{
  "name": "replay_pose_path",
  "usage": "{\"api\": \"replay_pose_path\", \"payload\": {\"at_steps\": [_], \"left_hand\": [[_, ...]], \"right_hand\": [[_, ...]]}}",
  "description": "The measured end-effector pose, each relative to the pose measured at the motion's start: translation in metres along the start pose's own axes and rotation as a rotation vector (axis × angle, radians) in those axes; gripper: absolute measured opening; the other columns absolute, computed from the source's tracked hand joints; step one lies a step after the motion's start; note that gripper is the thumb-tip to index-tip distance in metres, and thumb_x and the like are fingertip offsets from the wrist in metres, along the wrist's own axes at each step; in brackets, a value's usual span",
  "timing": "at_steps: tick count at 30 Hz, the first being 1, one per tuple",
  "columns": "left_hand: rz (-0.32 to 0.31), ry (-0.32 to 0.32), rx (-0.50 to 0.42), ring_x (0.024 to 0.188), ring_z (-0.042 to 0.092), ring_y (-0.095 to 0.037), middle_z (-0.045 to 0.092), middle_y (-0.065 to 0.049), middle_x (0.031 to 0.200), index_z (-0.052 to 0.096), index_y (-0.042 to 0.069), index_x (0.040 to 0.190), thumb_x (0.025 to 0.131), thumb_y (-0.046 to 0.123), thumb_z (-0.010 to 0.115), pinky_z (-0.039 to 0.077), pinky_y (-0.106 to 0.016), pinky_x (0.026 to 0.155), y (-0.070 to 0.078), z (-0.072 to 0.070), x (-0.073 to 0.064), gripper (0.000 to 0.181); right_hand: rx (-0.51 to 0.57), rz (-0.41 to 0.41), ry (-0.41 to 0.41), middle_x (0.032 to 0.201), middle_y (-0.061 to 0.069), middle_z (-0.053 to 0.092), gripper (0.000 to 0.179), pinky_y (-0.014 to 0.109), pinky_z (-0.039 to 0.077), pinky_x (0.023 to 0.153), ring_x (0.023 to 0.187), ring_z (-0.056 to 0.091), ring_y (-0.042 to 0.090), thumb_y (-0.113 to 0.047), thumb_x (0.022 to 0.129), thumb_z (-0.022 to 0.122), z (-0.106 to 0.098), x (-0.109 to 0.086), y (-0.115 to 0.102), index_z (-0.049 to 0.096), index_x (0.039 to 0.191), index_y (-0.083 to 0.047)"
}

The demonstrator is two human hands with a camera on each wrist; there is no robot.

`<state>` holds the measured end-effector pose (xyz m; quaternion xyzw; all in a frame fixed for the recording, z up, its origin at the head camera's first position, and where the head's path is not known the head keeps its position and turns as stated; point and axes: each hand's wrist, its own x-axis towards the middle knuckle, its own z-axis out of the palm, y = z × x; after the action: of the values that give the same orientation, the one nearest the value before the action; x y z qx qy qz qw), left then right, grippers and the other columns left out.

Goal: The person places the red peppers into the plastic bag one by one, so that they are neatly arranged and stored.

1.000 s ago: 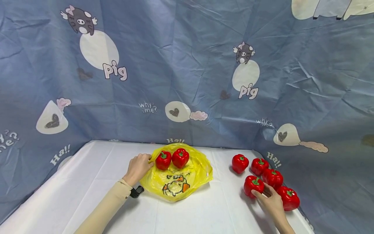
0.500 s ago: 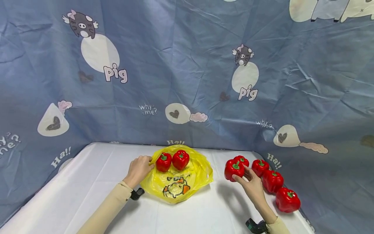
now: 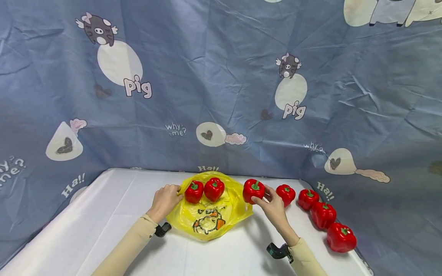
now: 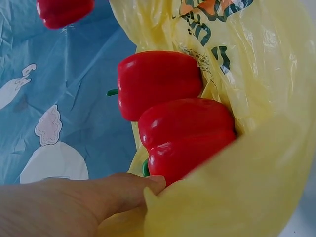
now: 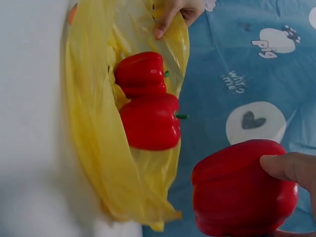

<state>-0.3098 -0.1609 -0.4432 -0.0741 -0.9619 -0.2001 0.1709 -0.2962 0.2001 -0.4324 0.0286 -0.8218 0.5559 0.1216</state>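
The right hand [image 3: 272,204] holds a red pepper [image 3: 253,190] above the right edge of the yellow bag [image 3: 210,218]. The left hand [image 3: 165,199] pinches the bag's left rim, next to two peppers inside [image 3: 204,190]. Four more peppers [image 3: 315,211] lie in a row on the white table [image 3: 114,214], to the right; nothing blocks the bag's mouth.

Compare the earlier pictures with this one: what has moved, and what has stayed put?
The right hand took a pepper from the group on the right, lifted it and carried it left to the edge of the yellow bag. The left hand still holds the bag's rim; the two peppers inside and four on the table stayed.
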Motion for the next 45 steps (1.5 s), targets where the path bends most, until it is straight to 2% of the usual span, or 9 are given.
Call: {"api": "replay_pose_path", "payload": {"at_steps": [7, 12, 21, 26, 32, 36, 41, 45], "left_hand": [[0.003, 0.001, -0.007, 0.051, 0.041, -0.014, 0.054, -0.003, 0.061, 0.064, 0.007, 0.075, 0.083, 0.014, 0.074, 0.031, -0.027, 0.045, 0.001, 0.000, -0.001, 0.015], [-0.006, -0.013, -0.015, 0.050, 0.041, -0.014, 0.052, -0.003, 0.060, 0.063, 0.007, 0.075, 0.084, 0.013, 0.073, 0.030, -0.027, 0.046, 0.003, 0.000, 0.000, 0.015], [0.009, -0.004, 0.003, 0.050, 0.044, -0.013, 0.061, -0.005, 0.065, 0.068, 0.006, 0.080, 0.083, 0.014, 0.074, 0.033, -0.027, 0.045, 0.005, 0.000, -0.001, 0.011], [0.010, 0.000, -0.002, 0.050, 0.043, -0.014, 0.060, -0.005, 0.065, 0.067, 0.006, 0.078, 0.083, 0.013, 0.074, 0.033, -0.027, 0.045, 0.005, 0.000, -0.001, 0.011], [0.011, -0.007, -0.009, 0.049, 0.039, -0.013, 0.053, -0.003, 0.059, 0.062, 0.008, 0.072, 0.083, 0.013, 0.073, 0.029, -0.026, 0.045, 0.005, 0.001, -0.002, 0.017], [0.007, -0.012, -0.014, 0.049, 0.039, -0.013, 0.051, -0.003, 0.059, 0.061, 0.008, 0.071, 0.084, 0.013, 0.073, 0.029, -0.026, 0.045, 0.004, 0.002, -0.002, 0.018], [0.001, -0.012, -0.011, 0.050, 0.041, -0.014, 0.055, -0.003, 0.061, 0.063, 0.008, 0.074, 0.083, 0.013, 0.073, 0.031, -0.027, 0.045, 0.004, 0.001, -0.001, 0.014], [0.000, -0.014, -0.006, 0.050, 0.040, -0.014, 0.052, -0.002, 0.060, 0.061, 0.008, 0.072, 0.084, 0.014, 0.073, 0.030, -0.027, 0.046, 0.004, 0.001, -0.001, 0.018]], "right_hand": [[0.040, -0.015, -0.028, 0.133, 0.017, 0.057, 0.064, 0.043, 0.048, 0.096, 0.122, 0.056, 0.035, -0.025, 0.079, 0.079, 0.030, 0.007, -0.002, 0.052, 0.133, -0.004], [0.030, -0.008, -0.054, 0.131, 0.019, 0.058, 0.065, 0.044, 0.049, 0.095, 0.119, 0.058, 0.036, -0.025, 0.079, 0.079, 0.050, 0.011, 0.006, 0.051, 0.133, -0.002], [-0.008, 0.007, -0.064, 0.130, 0.026, 0.055, 0.068, 0.043, 0.049, 0.094, 0.118, 0.058, 0.039, -0.018, 0.078, 0.079, 0.072, 0.018, 0.028, 0.048, 0.133, 0.006], [-0.025, 0.036, -0.062, 0.131, 0.026, 0.055, 0.069, 0.044, 0.048, 0.096, 0.119, 0.057, 0.039, -0.020, 0.079, 0.079, 0.080, 0.021, 0.037, 0.046, 0.134, 0.005], [-0.021, 0.023, -0.087, 0.134, 0.027, 0.052, 0.068, 0.045, 0.047, 0.097, 0.122, 0.054, 0.041, -0.020, 0.081, 0.078, 0.086, 0.021, 0.043, 0.044, 0.134, 0.006], [-0.030, 0.018, -0.092, 0.135, 0.026, 0.052, 0.069, 0.045, 0.046, 0.098, 0.123, 0.054, 0.040, -0.022, 0.081, 0.078, 0.087, 0.020, 0.044, 0.045, 0.135, 0.005], [-0.048, 0.004, -0.106, 0.135, 0.026, 0.052, 0.071, 0.044, 0.046, 0.098, 0.123, 0.054, 0.039, -0.024, 0.080, 0.079, 0.086, 0.020, 0.044, 0.045, 0.135, 0.006], [-0.059, -0.006, -0.118, 0.135, 0.026, 0.053, 0.074, 0.042, 0.047, 0.098, 0.123, 0.055, 0.038, -0.023, 0.079, 0.080, 0.084, 0.020, 0.045, 0.045, 0.136, 0.007]]}}
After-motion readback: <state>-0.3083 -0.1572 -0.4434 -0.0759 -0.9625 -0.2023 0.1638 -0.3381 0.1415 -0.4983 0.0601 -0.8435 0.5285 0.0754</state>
